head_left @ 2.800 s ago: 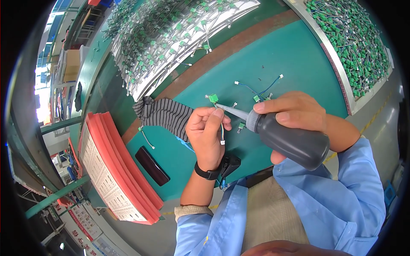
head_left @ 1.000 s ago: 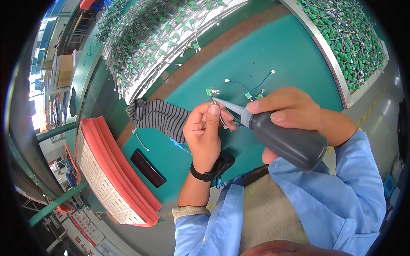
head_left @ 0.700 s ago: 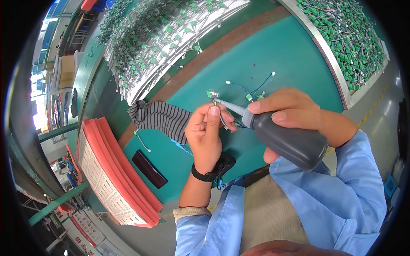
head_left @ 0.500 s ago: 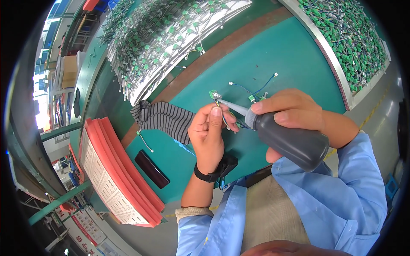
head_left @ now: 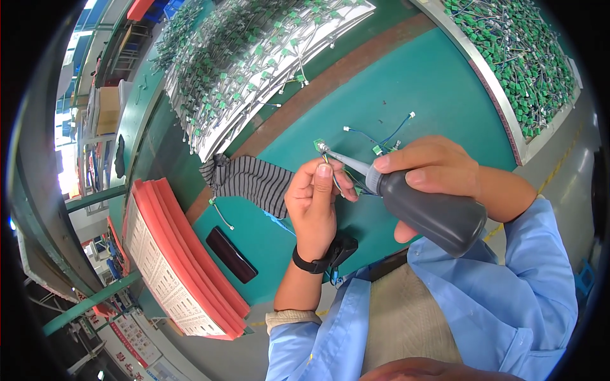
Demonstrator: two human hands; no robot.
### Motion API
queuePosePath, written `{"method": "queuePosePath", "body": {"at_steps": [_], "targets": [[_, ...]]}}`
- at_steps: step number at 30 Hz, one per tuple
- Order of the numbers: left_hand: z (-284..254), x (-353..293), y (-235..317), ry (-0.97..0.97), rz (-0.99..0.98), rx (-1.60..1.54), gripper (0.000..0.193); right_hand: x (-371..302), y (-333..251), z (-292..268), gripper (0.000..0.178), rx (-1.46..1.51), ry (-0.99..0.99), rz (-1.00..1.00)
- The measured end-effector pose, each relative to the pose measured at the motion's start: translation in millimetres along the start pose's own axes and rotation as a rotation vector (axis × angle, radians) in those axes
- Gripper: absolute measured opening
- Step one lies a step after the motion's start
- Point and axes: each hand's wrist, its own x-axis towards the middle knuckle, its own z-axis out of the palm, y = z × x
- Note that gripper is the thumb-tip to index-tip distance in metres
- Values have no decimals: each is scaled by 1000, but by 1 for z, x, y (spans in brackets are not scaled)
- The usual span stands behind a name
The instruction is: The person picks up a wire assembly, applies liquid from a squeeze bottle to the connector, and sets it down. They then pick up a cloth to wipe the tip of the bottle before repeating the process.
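Pinched between the thumb and fingers of my left hand (head_left: pixel 316 193) are the wires of a small green circuit board (head_left: pixel 319 145). The board stands just beyond my fingertips, with a pale connector on it. My right hand (head_left: pixel 438 166) is wrapped round a dark grey squeeze bottle (head_left: pixel 432 213), tilted with its long grey nozzle (head_left: pixel 349 161) toward the board. The nozzle's tip is at the connector; whether it touches cannot be made out. Behind the nozzle, another wired board (head_left: pixel 377 150) lies on the green mat, partly hidden by my right hand.
Wired green boards are heaped on a white sheet (head_left: pixel 213 147) at the far left and in a metal-edged tray (head_left: pixel 489 95) at the right. A striped cloth sleeve (head_left: pixel 254 181), a phone (head_left: pixel 231 254) and a red stack with printed sheets (head_left: pixel 190 260) lie left of me.
The whole view has shifted slightly, so things at the left appear a little farther right. Both hands keep their hold, and the nozzle stays at the board.
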Motion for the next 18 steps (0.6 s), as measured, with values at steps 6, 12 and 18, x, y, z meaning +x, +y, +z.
{"method": "queuePosePath", "body": {"at_steps": [6,12,18], "targets": [[-18,3,24,6,-13,-121,21,2,-2,-3,78,41,-54,44],[-137,60,120,292,139,397,20,-7,8,2,74,18,11,-13],[-279,181,179,384,205,1022,23,-3,12,3,75,10,29,-32]]}}
